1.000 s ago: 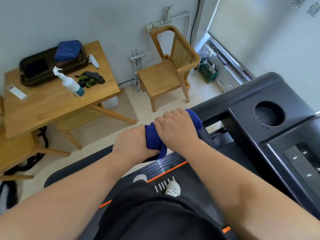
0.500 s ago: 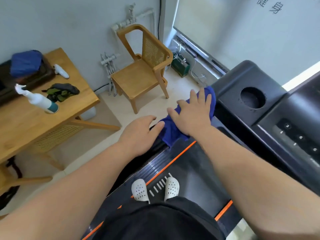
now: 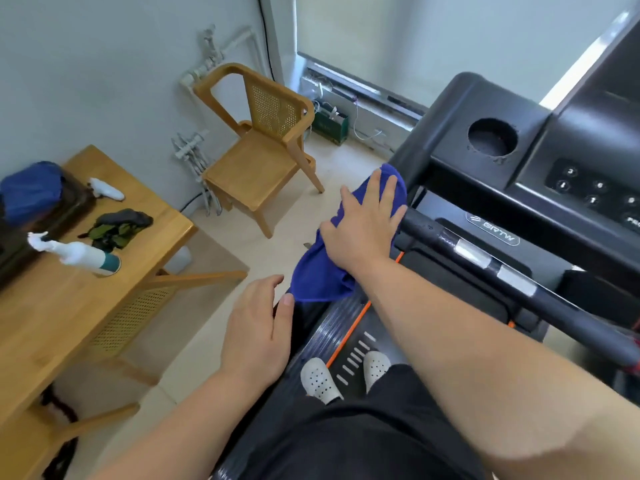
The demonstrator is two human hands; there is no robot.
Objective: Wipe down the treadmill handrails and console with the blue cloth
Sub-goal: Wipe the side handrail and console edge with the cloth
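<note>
- The blue cloth (image 3: 322, 275), soft and crumpled, is pressed beneath the spread fingers of the right hand (image 3: 363, 226), presumably for full wiping contact; the handrail underneath is hidden.
- The left hand (image 3: 259, 334) is laid flat behind it, fingers relaxed, nothing grasped.
- The smooth black console (image 3: 519, 161) lies beyond the right fingertips.

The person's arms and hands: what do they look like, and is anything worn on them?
Both forearms are bare up to the frame edge: no sleeves show. The left hand and the right hand wear no gloves, and no ring, watch or bracelet is visible. The person also wears black clothing and white perforated shoes.
</note>
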